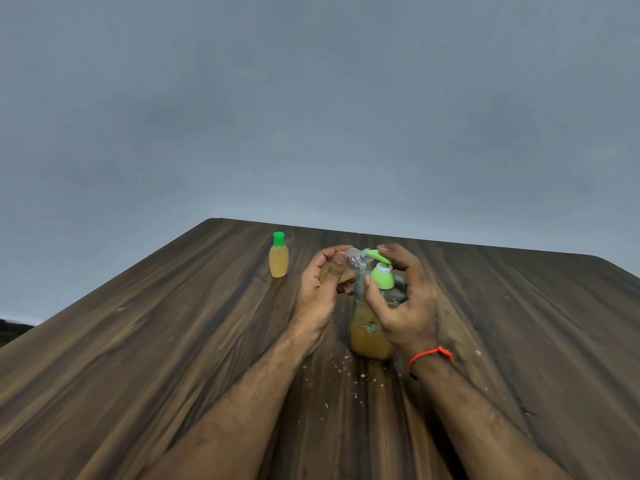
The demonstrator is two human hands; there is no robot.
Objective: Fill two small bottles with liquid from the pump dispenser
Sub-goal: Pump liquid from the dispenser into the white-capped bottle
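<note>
A clear pump dispenser (pixel 371 336) with amber liquid and a green pump head (pixel 382 271) stands on the wooden table (pixel 173 341). My right hand (pixel 403 299) wraps around its upper part, with the index finger resting on top of the pump head. My left hand (pixel 320 289) holds a small clear bottle (pixel 356 259), uncapped and tilted, with its mouth against the green nozzle. Some amber liquid shows inside it. A second small bottle (pixel 278 259), full of amber liquid and closed with a green cap, stands upright to the left.
Pale crumbs (pixel 353 382) lie scattered on the table in front of the dispenser. The table's far edge (pixel 415 239) runs just behind the hands, with a plain grey wall beyond. A red thread circles my right wrist (pixel 431 356).
</note>
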